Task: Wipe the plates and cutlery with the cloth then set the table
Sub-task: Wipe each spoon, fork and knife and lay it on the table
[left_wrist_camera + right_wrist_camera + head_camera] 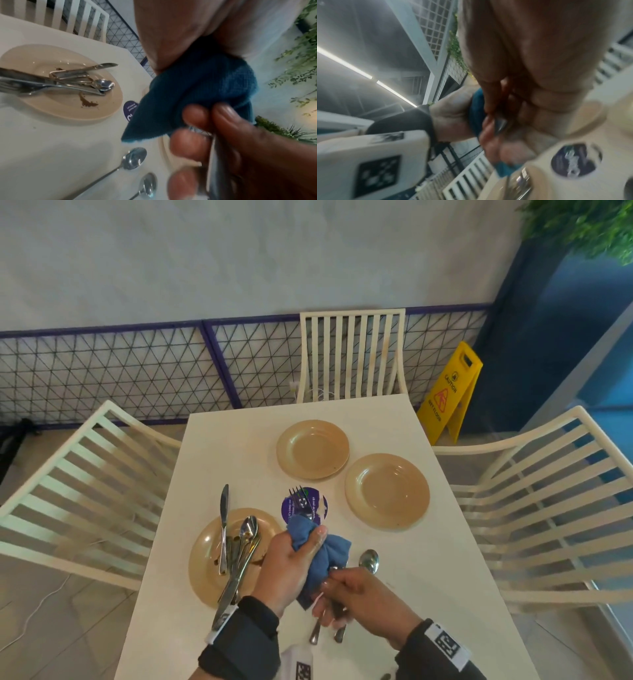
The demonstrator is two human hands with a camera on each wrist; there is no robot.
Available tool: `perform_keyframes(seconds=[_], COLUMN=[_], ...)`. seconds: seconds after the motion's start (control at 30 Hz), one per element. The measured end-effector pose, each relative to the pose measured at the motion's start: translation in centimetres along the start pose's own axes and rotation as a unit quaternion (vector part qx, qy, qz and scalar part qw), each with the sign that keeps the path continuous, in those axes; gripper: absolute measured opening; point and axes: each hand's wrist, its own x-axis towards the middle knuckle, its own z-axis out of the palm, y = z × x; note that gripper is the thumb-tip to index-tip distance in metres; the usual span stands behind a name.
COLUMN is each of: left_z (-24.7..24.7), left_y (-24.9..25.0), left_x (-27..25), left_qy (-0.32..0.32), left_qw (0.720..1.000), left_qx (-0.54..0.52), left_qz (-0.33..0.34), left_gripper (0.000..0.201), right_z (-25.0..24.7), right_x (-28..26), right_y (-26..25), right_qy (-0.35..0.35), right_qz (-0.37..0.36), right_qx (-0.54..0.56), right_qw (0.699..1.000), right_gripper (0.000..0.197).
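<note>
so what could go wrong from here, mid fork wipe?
1. The left hand wraps the blue cloth round the fork while the right hand holds its handle; the tines point away, so a slip could jab the cloth or fingers.
2. The dirty plate holds loosely stacked cutlery overhanging the rim near the left wrist; a bump could tip it off.

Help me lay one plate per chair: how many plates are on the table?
3 at least. One plate lies at the far middle, possibly a stack of two; one beside it at the right; one smeared plate holds cutlery at the near left.
</note>
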Motion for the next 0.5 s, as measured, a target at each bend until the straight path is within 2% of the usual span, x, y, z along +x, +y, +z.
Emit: perform_keyframes(seconds=[0.07,0.13,0.23,0.27,0.4,0.5], left_z=[-0.6,-0.8,-0.1,0.2,-0.2,-1.1], left_y=[0.1,0.2,-0.2,-0.3,-1.4,-2.4], left_x=[0.4,0.2,-0.9,-1.4,-2.4,-3.3], left_qy=[-0.021,-0.073,-0.155,-0.164,-0.192,-0.245], left_qw=[0.999,0.993,0.981,0.978,0.97,0.955], left_qx=[0.046,0.097,0.119,0.124,0.147,0.165], left_qz=[-0.007,-0.009,0.018,0.024,0.013,0.001], left_gripper=[0.036,0.038,0.032,0.033,0.038,0.038], right_z=[-2.0,-3.5,-2.8,-2.4,-2.9,-4.1], right_x=[-0.3,-0.1,1.6,2.3,3.0,2.5], right_y=[-0.2,-1.0,-2.3,-2.5,-2.6,-2.4], right_qy=[0.064,0.142,0.138,0.148,0.196,0.178], right_qz=[-0.01,-0.036,-0.089,-0.096,-0.088,-0.083], right_qx=[-0.048,-0.025,0.019,0.015,0.046,0.095], right_qw=[0.997,0.989,0.986,0.984,0.976,0.976], right_gripper=[0.023,0.019,0.017,0.018,0.018,0.017])
